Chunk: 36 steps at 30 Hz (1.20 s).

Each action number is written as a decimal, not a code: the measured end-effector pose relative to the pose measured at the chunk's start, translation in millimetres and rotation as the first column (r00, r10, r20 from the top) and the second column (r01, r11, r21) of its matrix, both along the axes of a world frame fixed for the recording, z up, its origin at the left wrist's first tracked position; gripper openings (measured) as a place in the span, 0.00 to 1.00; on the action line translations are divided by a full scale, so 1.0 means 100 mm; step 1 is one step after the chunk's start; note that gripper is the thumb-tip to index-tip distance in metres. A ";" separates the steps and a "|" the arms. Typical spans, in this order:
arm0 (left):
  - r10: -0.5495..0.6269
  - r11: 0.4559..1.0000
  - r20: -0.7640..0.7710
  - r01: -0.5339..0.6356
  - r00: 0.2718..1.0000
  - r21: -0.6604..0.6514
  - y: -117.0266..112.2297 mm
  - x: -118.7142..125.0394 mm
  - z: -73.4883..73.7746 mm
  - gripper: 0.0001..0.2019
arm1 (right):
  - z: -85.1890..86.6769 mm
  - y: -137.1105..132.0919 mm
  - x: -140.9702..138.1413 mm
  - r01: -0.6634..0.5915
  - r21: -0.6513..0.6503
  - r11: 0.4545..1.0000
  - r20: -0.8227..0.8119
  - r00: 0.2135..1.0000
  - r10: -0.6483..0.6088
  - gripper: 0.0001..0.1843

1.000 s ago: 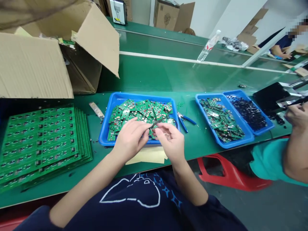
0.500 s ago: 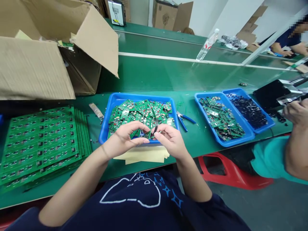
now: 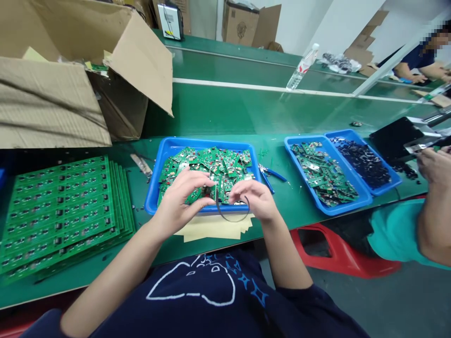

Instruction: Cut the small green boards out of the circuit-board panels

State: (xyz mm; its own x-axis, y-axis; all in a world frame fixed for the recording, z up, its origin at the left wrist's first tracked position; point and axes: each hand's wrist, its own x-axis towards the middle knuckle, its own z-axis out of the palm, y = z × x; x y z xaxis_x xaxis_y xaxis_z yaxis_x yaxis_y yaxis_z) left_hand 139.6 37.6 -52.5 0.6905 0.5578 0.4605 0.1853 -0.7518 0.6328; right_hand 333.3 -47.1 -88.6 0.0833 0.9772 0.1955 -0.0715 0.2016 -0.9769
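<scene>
My left hand [image 3: 185,197] pinches a small circuit board [image 3: 213,188], seen nearly edge-on between thumb and fingers. A thin dark strip [image 3: 232,220] hangs in a curved loop from beside that board to my right hand [image 3: 259,199]. The right fingers are closed on its other end. Whether the strip is fixed to the board I cannot tell. Both hands are above the near edge of a blue tray [image 3: 150,199] heaped with small green circuit boards [image 3: 221,162]. Sheets of yellow paper [image 3: 211,230] stick out below the tray's near side.
Large green board panels [image 3: 63,206] are stacked at left, below an open cardboard box [image 3: 45,103]. Blue-handled pliers [image 3: 269,176] lie right of the tray. Further right are two more blue trays [image 3: 327,211], a water bottle [image 3: 303,68] behind, and a co-worker's hand [image 3: 435,164].
My hands have moved slightly apart. The dark strip, short and mostly hidden between the fingers before, now bows down in a wide loop between them.
</scene>
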 end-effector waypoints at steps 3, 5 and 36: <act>-0.008 0.991 0.048 0.002 0.999 0.135 -0.01 -0.01 0.05 0.09 | 0.02 0.08 0.00 0.164 -0.164 0.973 -0.197 0.961 -0.195 0.12; 0.008 0.976 0.075 -0.025 0.997 0.218 -0.02 -0.01 0.06 0.08 | 0.14 0.08 -0.08 0.024 -0.227 0.974 -0.247 0.966 -0.081 0.15; 0.072 0.923 0.324 0.060 0.943 -0.380 -0.13 0.04 -0.06 0.11 | 0.36 0.00 -0.41 0.184 0.084 0.979 0.227 0.953 -0.198 0.04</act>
